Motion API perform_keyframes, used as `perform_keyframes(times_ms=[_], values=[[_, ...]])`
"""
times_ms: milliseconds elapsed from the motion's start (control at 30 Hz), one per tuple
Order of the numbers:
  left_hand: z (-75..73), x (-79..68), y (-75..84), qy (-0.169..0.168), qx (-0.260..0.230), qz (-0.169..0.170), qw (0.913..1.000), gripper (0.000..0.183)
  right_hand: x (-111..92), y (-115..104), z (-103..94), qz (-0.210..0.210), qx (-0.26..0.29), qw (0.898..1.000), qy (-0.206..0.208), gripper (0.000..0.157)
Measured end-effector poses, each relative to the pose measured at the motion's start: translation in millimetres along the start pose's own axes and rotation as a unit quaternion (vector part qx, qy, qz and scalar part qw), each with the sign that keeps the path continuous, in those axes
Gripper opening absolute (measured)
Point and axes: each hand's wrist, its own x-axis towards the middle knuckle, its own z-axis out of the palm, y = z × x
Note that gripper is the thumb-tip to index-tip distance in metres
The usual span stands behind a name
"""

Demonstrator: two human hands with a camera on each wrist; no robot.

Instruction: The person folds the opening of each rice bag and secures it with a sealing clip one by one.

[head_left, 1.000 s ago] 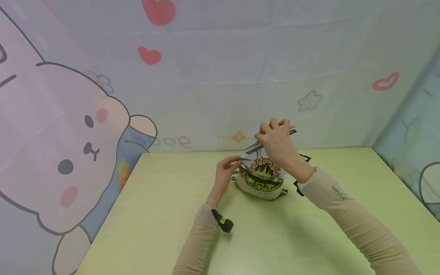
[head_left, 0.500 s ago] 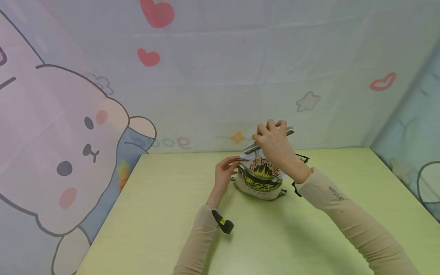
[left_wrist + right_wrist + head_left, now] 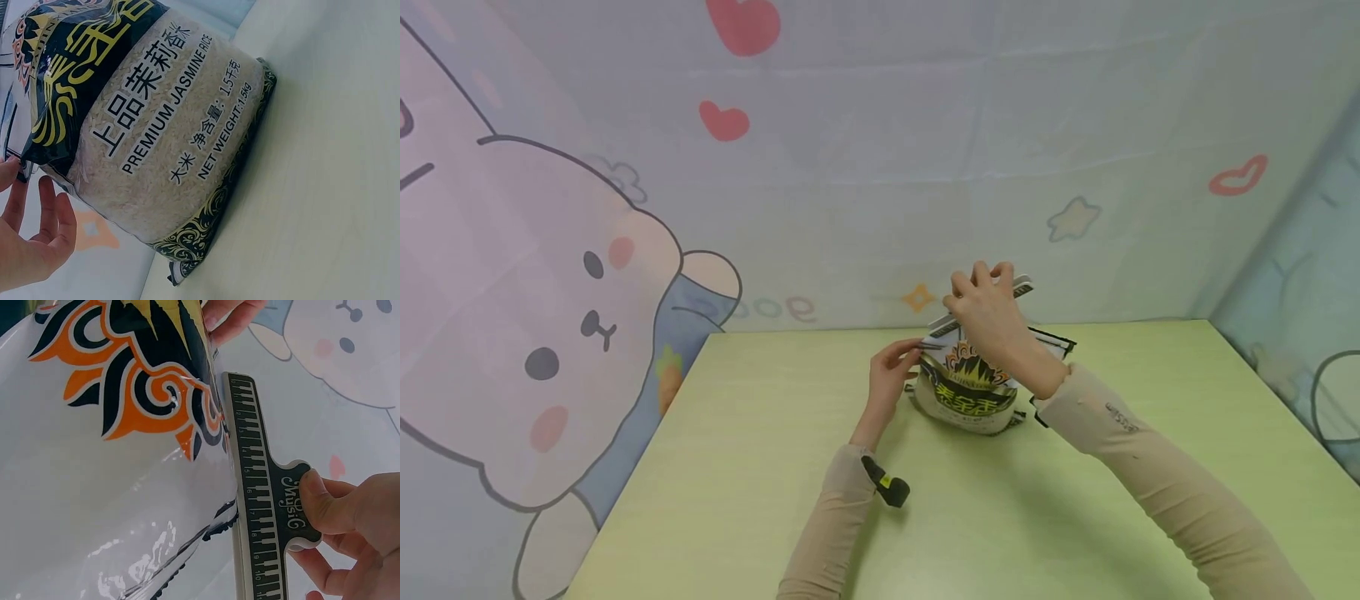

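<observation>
A clear-fronted bag of jasmine rice (image 3: 966, 410) stands on the table, its printed panel (image 3: 162, 125) large in the left wrist view. My left hand (image 3: 887, 385) pinches the bag's upper left edge between thumb and forefinger; the other fingers (image 3: 62, 231) are bent beside it. Above, my right hand (image 3: 992, 321) grips the handle of a long bag clip (image 3: 253, 481) with piano keys and "Music" printed on it. The clip lies slantwise along the bag's white upper edge. How far the bag sits between the clip's bars, I cannot tell.
A pale yellow-green table (image 3: 775, 417) carries the bag near its back edge. Behind it hangs a cloth backdrop (image 3: 880, 167) with a cartoon animal and hearts. Black-edged material (image 3: 1054, 338) shows behind my right wrist. A black strap device (image 3: 891, 492) is on my left wrist.
My right hand and the clip have shifted slightly left. More of the black-edged material behind the right wrist shows. The left hand and the bag's lower part have barely moved.
</observation>
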Motion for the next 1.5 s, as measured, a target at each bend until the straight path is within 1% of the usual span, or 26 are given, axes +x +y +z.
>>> perform_keyframes(times_ms=[233, 500, 800, 900, 1000, 1133, 1167, 1267, 1367, 1400, 1433, 1500], values=[[0.5, 1.3, -0.7, -0.003, -0.006, -0.005, 1.0, 0.024, 2.2, -3.2, 3.4, -0.01, -0.011, 1.0, 0.007, 0.01], [0.6, 1.2, -1.2, -0.008, -0.01, 0.004, 0.9999, 0.024, 3.9, -3.9, 9.4, -0.023, -0.025, 0.999, 0.028, 0.008], [0.5, -2.5, -3.1, 0.009, 0.002, -0.008, 0.9999, 0.024, 3.7, -10.4, 14.6, -0.027, -0.028, 0.999, 0.015, 0.006], [0.9, -3.3, -3.9, 0.015, 0.004, -0.011, 0.9998, 0.023, 3.4, -12.3, 15.6, -0.029, -0.03, 0.999, 0.008, 0.018], [1.3, -4.2, -3.9, 0.018, 0.004, -0.012, 0.9998, 0.023, 2.9, -13.7, 16.2, -0.033, -0.032, 0.999, 0.001, 0.036], [1.7, -5.4, -4.0, 0.02, 0.006, -0.01, 0.9997, 0.024, 2.7, -14.8, 18.0, -0.036, -0.038, 0.999, 0.002, 0.045], [1.7, -5.2, -4.4, 0.02, 0.004, -0.009, 0.9998, 0.024, 2.7, -15.1, 18.6, -0.036, -0.039, 0.999, 0.004, 0.045], [1.5, -5.6, -4.4, 0.02, 0.002, -0.008, 0.9998, 0.024, 2.6, -16.0, 20.6, -0.035, -0.034, 0.999, 0.011, 0.038], [1.1, -5.8, -5.0, 0.02, -0.004, -0.007, 0.9998, 0.025, 2.7, -17.3, 21.5, -0.032, -0.021, 0.999, 0.015, 0.026], [0.9, -7.6, -0.6, 0.018, -0.005, -0.012, 0.9998, 0.025, 2.6, -17.7, 21.6, -0.032, -0.017, 0.999, 0.015, 0.022], [0.5, -7.5, -1.4, 0.017, -0.007, -0.014, 0.9997, 0.025, 2.7, -18.0, 21.5, -0.031, -0.013, 0.999, 0.016, 0.016], [-0.6, -6.8, -2.6, 0.013, -0.02, -0.019, 0.9995, 0.027, 3.1, -18.5, 21.6, -0.031, -0.007, 0.999, 0.016, 0.01]])
